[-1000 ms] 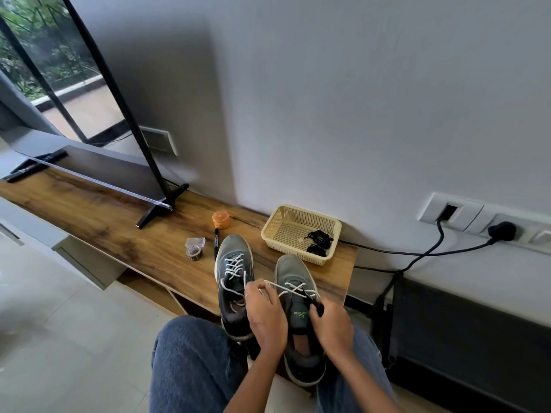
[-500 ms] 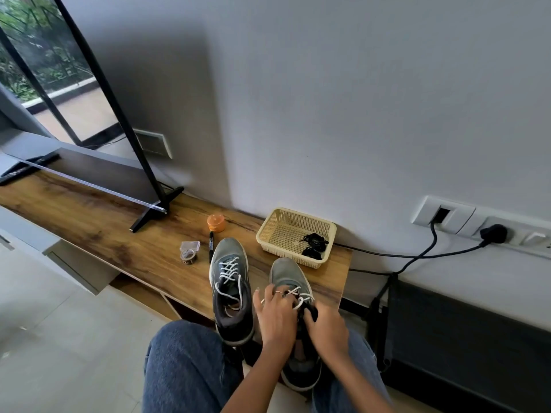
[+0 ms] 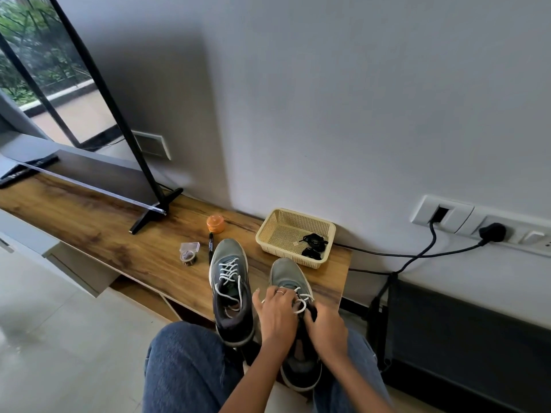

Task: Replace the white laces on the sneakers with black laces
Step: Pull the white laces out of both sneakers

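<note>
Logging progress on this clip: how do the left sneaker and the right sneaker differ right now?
The left sneaker is untouched, while both hands work at the right sneaker: left hand, right hand. The left sneaker's white lace is threaded in neat crossings; the right sneaker's white lace is pulled into loose loops. The left sneaker sits farther back on the wooden shelf; the right sneaker overhangs toward the lap. Both are grey-green with white laces.

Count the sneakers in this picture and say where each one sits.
2. The left sneaker rests untouched on the wooden shelf; the right sneaker lies beside it, under both hands.
</note>
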`<state>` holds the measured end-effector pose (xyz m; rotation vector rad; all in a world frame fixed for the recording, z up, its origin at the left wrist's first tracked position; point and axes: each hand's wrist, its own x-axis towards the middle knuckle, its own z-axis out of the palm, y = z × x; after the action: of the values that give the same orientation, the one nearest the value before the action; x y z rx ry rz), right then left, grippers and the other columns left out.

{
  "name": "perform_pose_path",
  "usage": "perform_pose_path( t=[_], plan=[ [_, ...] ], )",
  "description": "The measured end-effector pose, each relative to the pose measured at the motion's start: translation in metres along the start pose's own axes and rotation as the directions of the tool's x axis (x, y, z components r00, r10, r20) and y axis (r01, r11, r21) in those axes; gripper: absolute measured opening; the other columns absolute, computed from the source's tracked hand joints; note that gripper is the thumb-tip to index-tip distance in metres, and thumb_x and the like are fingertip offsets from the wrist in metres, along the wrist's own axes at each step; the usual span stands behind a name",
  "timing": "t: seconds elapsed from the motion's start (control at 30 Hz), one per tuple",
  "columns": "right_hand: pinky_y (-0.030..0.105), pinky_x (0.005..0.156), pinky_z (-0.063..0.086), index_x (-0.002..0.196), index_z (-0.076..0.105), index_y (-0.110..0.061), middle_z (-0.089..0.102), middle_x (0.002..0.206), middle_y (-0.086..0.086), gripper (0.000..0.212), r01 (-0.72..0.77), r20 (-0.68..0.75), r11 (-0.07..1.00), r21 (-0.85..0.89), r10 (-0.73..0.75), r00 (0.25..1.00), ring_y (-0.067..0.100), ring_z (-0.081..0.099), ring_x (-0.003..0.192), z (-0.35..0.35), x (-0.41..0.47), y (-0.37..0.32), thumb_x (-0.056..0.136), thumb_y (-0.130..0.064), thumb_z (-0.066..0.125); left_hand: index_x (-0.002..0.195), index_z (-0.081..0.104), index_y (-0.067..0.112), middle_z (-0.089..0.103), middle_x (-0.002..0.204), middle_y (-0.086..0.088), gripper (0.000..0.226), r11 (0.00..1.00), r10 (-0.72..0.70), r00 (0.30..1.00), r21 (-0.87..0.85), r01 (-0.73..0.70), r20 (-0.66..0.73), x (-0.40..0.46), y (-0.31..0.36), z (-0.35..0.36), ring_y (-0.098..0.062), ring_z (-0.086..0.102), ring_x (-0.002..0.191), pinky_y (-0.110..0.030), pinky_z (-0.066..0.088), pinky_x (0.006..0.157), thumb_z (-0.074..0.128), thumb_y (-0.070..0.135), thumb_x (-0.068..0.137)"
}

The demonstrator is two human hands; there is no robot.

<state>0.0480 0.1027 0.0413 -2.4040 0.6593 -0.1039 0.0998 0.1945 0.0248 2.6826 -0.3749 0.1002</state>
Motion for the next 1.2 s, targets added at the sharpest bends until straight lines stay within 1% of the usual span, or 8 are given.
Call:
perform_pose_path(
  t=[0.13,0.23,0.37,0.5,0.63,0.8,1.1,1.2],
  plan=[
    [0.032,0.075,0.047,0.101,0.061,-0.02,0.066,0.096,-0.003,0.019,-0.037,-0.025,0.999,-0.012,0.037,0.999,0.02,0.063,0.094,0.002,0.002,0.001,0.096,-0.032,0.047,0.084,0.058,0.023,0.063,0.082,0.009,0.004,0.997,-0.06,0.994,-0.034,0.063,0.086,-0.002,0.0,-0.006,-0.013,0.056,0.098,-0.05,0.023,0.11,0.061,0.02,0.085],
    [0.028,0.07,0.041,0.101,0.061,-0.019,0.065,0.097,-0.002,0.019,-0.037,-0.022,0.999,-0.029,0.036,0.999,0.019,0.062,0.095,0.003,0.002,-0.001,0.096,-0.031,0.047,0.092,0.058,0.019,0.063,0.088,0.003,0.007,0.995,-0.047,0.996,-0.089,0.054,0.077,-0.005,-0.002,-0.01,-0.02,0.058,0.093,-0.037,0.041,0.089,0.056,0.018,0.085],
    [0.03,0.071,0.046,0.1,0.061,-0.021,0.066,0.094,-0.003,0.018,-0.023,-0.021,0.999,-0.022,0.023,1.0,0.019,0.063,0.093,0.004,0.001,0.0,0.095,-0.032,0.048,0.097,0.055,0.02,0.058,0.091,0.005,0.008,0.926,-0.171,0.985,-0.34,0.163,0.006,-0.013,-0.001,-0.018,-0.015,0.055,0.083,-0.028,0.043,0.07,0.056,0.021,0.089],
    [0.029,0.067,0.042,0.099,0.06,-0.022,0.066,0.097,-0.003,0.017,0.033,0.001,0.998,-0.057,-0.033,0.999,0.019,0.063,0.095,0.004,0.001,0.001,0.095,-0.032,0.047,0.113,0.049,0.023,0.055,0.104,0.007,0.019,0.764,-0.394,0.919,-0.563,0.314,-0.023,-0.021,0.002,-0.024,-0.014,0.056,0.092,-0.027,0.039,0.076,0.053,0.023,0.094],
    [0.029,0.071,0.039,0.119,0.054,-0.026,0.058,0.116,-0.007,0.027,0.103,-0.017,0.994,-0.049,-0.104,0.994,0.017,0.057,0.108,0.005,0.0,-0.005,0.093,-0.024,0.05,0.133,0.044,0.02,0.05,0.129,0.003,0.039,0.681,-0.48,0.877,-0.619,0.393,0.029,-0.028,0.005,-0.022,-0.017,0.055,0.11,-0.028,0.041,0.086,0.051,0.024,0.095],
    [0.026,0.078,0.042,0.118,0.058,-0.023,0.053,0.114,-0.002,0.027,0.259,-0.03,0.958,-0.126,-0.265,0.964,0.017,0.05,0.106,0.011,0.011,-0.011,0.091,-0.019,0.053,0.143,0.036,0.016,0.048,0.139,-0.002,0.055,0.776,-0.386,0.92,-0.513,0.367,0.073,-0.036,0.0,-0.01,-0.018,0.044,0.127,-0.028,0.036,0.099,0.056,0.026,0.093],
    [0.03,0.079,0.038,0.108,0.066,-0.018,0.05,0.11,-0.003,0.02,0.445,0.118,0.854,-0.272,-0.429,0.896,0.019,0.045,0.105,0.02,0.042,-0.023,0.097,-0.021,0.049,0.149,0.032,0.017,0.034,0.154,0.001,0.052,0.884,-0.216,0.97,-0.4,0.242,0.11,-0.031,-0.011,0.009,-0.012,0.027,0.143,-0.03,0.021,0.118,0.042,0.013,0.099],
    [0.027,0.063,0.04,0.086,0.068,-0.015,0.056,0.094,-0.003,0.002,0.44,0.076,0.848,-0.295,-0.438,0.896,0.019,0.052,0.089,0.026,0.046,-0.023,0.085,-0.017,0.069,0.15,0.03,0.019,0.031,0.156,0.002,0.051,0.858,-0.231,0.964,-0.439,0.265,0.131,-0.031,-0.012,0.013,-0.011,0.023,0.145,-0.033,0.019,0.119,0.038,0.014,0.101]
  ],
)
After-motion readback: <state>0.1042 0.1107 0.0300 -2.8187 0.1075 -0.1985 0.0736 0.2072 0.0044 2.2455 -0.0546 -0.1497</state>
